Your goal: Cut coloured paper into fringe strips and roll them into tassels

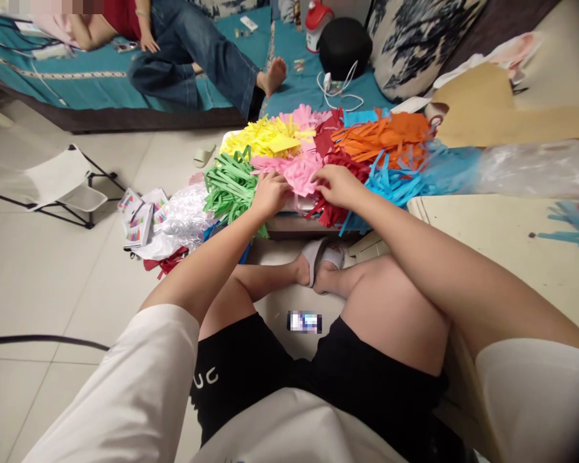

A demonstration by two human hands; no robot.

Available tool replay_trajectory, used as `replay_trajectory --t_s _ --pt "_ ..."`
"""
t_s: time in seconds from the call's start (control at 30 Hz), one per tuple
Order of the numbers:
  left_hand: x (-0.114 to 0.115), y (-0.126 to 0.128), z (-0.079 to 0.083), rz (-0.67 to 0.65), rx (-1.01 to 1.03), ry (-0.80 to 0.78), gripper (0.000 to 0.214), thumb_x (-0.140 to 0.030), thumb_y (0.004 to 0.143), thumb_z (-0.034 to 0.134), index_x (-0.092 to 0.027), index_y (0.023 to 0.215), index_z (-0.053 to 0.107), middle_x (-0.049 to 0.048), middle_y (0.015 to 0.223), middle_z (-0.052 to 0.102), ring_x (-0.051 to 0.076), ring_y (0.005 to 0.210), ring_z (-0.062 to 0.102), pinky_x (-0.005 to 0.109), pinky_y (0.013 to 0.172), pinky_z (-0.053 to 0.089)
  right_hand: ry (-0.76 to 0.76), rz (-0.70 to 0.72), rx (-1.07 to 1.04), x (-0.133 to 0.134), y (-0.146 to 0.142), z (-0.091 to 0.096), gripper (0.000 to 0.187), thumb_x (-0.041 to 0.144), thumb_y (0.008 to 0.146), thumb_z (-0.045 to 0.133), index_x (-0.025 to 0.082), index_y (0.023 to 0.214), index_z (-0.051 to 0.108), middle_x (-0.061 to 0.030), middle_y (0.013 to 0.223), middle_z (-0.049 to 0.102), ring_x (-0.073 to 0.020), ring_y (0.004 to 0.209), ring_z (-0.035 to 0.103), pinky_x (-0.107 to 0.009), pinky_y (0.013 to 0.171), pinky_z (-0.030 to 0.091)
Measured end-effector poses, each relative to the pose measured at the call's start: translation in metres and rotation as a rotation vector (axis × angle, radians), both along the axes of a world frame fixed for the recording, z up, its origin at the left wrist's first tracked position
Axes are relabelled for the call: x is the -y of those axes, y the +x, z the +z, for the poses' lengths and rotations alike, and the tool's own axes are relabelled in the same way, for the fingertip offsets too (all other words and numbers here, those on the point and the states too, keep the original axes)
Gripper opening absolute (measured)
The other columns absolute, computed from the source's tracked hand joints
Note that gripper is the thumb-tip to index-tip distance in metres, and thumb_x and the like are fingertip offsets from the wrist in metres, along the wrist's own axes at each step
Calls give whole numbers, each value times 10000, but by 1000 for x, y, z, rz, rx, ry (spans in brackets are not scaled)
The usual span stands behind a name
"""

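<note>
Two hands, left hand [270,193] and right hand [336,185], lie with fingers curled on a heap of pink fringed paper [296,172] near the low table's [294,225] near edge; pinching or not, I cannot tell. Pale floor tiles [53,276] spread left, and a teal-covered bed [91,80] lies far.

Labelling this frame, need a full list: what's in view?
pink strips: one pile, pink, mid table
green strips: one pile, green, table's left edge
yellow strips: one pile, yellow, far left corner
orange strips: one pile, orange, far right
blue strips: one pile, blue, near right
red strips: one pile, red, beside the pink
folding stool: one, white, floor left
other person: one, blue jeans, teal bed
left hand: one, bare, on pink strips
right hand: one, bare, on pink strips
</note>
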State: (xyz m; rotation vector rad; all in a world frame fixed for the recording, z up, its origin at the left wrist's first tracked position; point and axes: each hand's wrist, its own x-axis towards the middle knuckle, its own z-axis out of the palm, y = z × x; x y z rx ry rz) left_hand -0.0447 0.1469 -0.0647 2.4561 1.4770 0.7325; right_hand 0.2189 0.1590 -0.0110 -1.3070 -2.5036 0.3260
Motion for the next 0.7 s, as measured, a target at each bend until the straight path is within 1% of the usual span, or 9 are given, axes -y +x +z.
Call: replay_trajectory --t_s 0.07,0.13,0.27,0.37,0.53,0.7 --pt "-1 -1 0 24 25 3 226 -193 949 676 -203 1010 893 158 1098 815 361 1238 615 603 1178 394 0 11 -2 2 -6 -5 428 156 975 601 151 1331 838 -153 1275 780 -311 1208 678 -412 1090 545" --pt "-3 -1 1 41 48 4 235 -176 927 669 -203 992 893 155 1090 823 356 1217 625 587 1151 424 13 -9 1 3 -9 -10 434 154 991 577 157 1336 841 -165 1319 765 -316 1221 671 -402 1039 536" --pt "-8 -1 3 53 80 -12 255 -119 863 640 -182 938 875 150 1061 825 338 1167 648 532 1100 474 30 -52 4 0 -9 -12 362 196 1029 563 142 1226 862 -185 1285 754 -325 1165 677 -403 945 515" --pt "-10 -1 5 56 102 -33 226 -89 818 636 -177 871 838 142 1017 810 323 1130 661 496 1078 493 32 -49 -7 -3 -8 -10 350 191 1030 557 136 1196 861 -185 1255 755 -327 1186 677 -405 963 514" --pt "-12 0 7 76 144 -64 138 -72 767 668 -187 775 743 125 974 782 306 1101 662 472 1084 511 23 -8 -32 -1 -9 -9 399 143 993 562 134 1262 856 -170 1258 766 -314 1229 685 -401 1054 523" --pt "-15 1 7 105 177 -88 134 -70 745 716 -193 738 663 95 934 761 283 1062 663 440 1062 524 19 18 -64 5 -10 -6 420 181 984 607 145 1320 856 -156 1221 761 -286 1097 696 -382 988 530"
